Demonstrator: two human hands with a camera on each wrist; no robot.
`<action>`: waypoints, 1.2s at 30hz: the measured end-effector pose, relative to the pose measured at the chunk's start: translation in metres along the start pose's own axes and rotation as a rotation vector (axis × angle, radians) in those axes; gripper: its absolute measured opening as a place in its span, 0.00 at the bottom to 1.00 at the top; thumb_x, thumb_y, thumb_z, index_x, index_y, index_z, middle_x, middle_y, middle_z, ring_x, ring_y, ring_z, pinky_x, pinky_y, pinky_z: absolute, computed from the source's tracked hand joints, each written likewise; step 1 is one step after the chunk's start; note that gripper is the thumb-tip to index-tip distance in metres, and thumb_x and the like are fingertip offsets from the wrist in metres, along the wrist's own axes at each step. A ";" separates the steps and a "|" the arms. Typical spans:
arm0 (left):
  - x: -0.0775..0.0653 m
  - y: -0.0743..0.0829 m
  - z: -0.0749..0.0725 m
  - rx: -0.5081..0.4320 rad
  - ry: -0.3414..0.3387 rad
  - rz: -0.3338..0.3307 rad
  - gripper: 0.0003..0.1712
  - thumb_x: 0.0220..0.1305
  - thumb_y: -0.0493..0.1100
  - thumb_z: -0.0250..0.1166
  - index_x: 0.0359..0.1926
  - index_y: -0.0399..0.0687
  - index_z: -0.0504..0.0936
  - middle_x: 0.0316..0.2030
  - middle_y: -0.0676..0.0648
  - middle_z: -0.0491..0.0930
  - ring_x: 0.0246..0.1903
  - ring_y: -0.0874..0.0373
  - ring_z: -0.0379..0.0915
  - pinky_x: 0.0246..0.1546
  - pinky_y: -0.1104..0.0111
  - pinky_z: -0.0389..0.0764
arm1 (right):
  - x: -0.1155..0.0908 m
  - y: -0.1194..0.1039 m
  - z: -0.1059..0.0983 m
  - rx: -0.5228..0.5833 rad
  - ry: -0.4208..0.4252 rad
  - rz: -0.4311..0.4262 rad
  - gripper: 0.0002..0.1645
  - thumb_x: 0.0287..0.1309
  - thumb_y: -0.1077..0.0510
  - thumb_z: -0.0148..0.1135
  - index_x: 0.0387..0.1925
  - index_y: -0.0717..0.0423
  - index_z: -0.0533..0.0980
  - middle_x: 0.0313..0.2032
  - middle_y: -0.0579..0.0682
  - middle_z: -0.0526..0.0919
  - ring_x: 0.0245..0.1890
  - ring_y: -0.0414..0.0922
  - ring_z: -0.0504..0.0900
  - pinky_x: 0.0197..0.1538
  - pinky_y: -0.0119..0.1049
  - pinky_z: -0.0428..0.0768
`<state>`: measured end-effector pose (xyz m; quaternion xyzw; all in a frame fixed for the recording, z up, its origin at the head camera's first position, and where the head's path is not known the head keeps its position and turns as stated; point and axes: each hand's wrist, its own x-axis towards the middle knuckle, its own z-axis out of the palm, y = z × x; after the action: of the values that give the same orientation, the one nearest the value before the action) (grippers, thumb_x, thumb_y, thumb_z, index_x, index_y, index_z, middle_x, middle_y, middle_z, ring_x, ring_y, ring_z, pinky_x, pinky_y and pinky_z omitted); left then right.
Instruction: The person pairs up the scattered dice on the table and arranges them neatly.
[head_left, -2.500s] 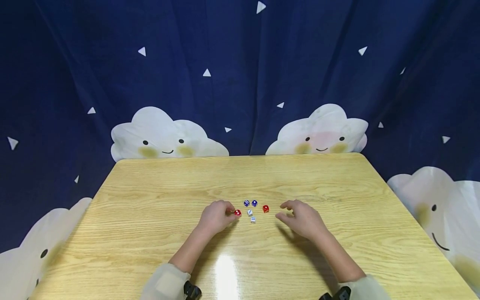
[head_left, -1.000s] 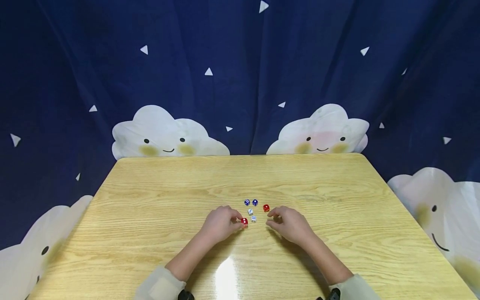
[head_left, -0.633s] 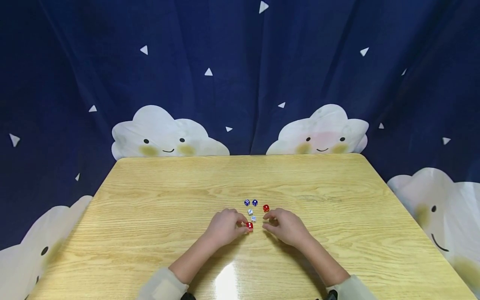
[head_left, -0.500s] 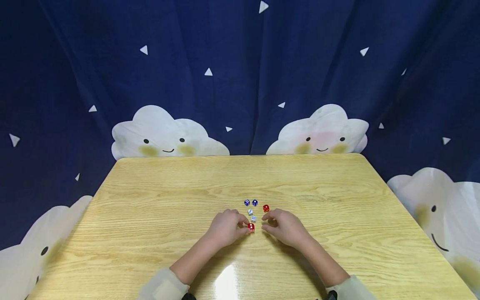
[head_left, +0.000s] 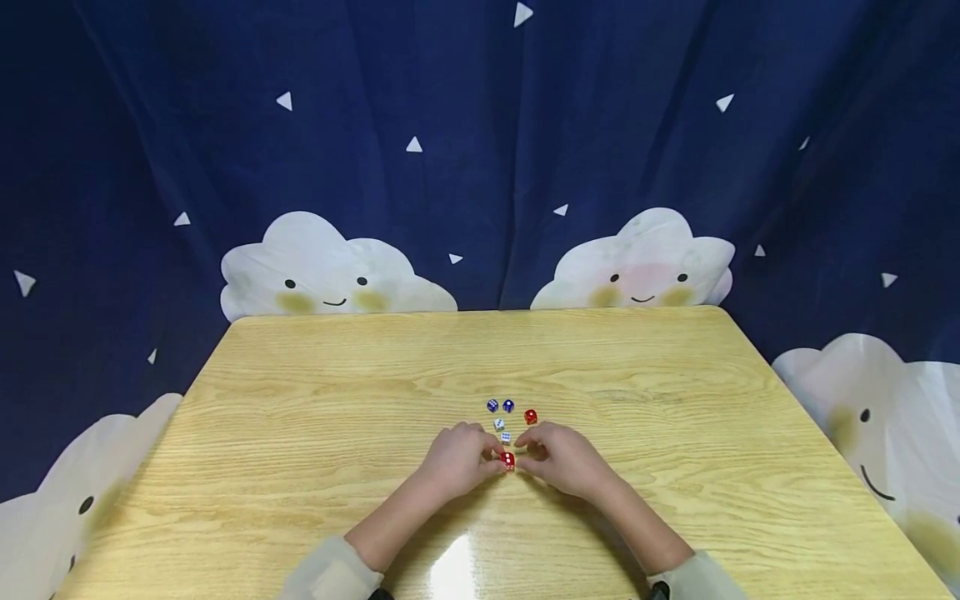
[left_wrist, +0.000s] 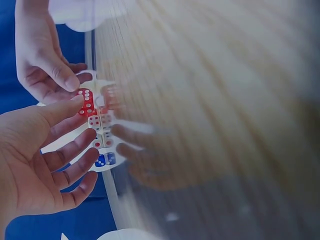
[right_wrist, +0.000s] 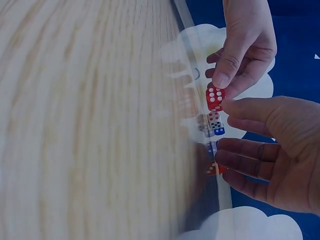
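At the near end of a small group of dice, my left hand [head_left: 459, 457] pinches a red die [head_left: 508, 461] with white pips between thumb and fingertips. My right hand [head_left: 566, 458] faces it from the other side, thumb tip close against the same die; the right wrist view cannot settle whether it touches. That red die [right_wrist: 215, 98] is low over the table there. Just beyond it lie one white die [head_left: 506, 437] and another white die [head_left: 499, 424]. A second red die [head_left: 531, 417] sits beyond my right fingertips.
Two blue dice, one on the left [head_left: 492, 406] and one on the right [head_left: 508, 406], lie farthest back in the group. The wooden table [head_left: 337, 367] extends around them. A dark blue curtain [head_left: 480, 167] with cloud prints hangs behind its far edge.
My left hand has brought the red die from the group's left side toward me and rightward, below the white dice. My right hand has come in leftward and nearer to that die.
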<state>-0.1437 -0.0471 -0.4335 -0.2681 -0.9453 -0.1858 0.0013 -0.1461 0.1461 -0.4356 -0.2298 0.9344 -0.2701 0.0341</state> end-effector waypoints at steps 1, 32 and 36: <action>0.000 0.000 0.000 0.003 -0.004 -0.004 0.11 0.53 0.54 0.68 0.36 0.56 0.86 0.29 0.55 0.83 0.30 0.62 0.73 0.29 0.68 0.72 | 0.000 0.000 0.001 0.004 -0.005 -0.008 0.13 0.50 0.55 0.68 0.40 0.53 0.81 0.34 0.44 0.82 0.32 0.38 0.78 0.36 0.30 0.74; 0.000 0.003 0.006 0.032 -0.030 -0.018 0.10 0.54 0.54 0.67 0.33 0.56 0.84 0.26 0.56 0.76 0.27 0.63 0.67 0.25 0.71 0.67 | 0.002 -0.001 0.005 -0.016 -0.045 -0.064 0.09 0.49 0.54 0.69 0.34 0.50 0.81 0.27 0.41 0.77 0.26 0.34 0.70 0.30 0.26 0.69; -0.001 0.004 0.006 0.041 -0.034 -0.020 0.10 0.54 0.54 0.67 0.32 0.56 0.83 0.26 0.56 0.75 0.27 0.62 0.67 0.24 0.70 0.67 | 0.001 0.001 0.001 -0.023 -0.037 -0.015 0.10 0.49 0.53 0.69 0.34 0.50 0.82 0.27 0.39 0.77 0.26 0.33 0.69 0.30 0.27 0.68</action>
<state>-0.1405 -0.0428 -0.4376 -0.2617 -0.9514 -0.1616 -0.0113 -0.1476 0.1455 -0.4371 -0.2420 0.9349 -0.2554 0.0466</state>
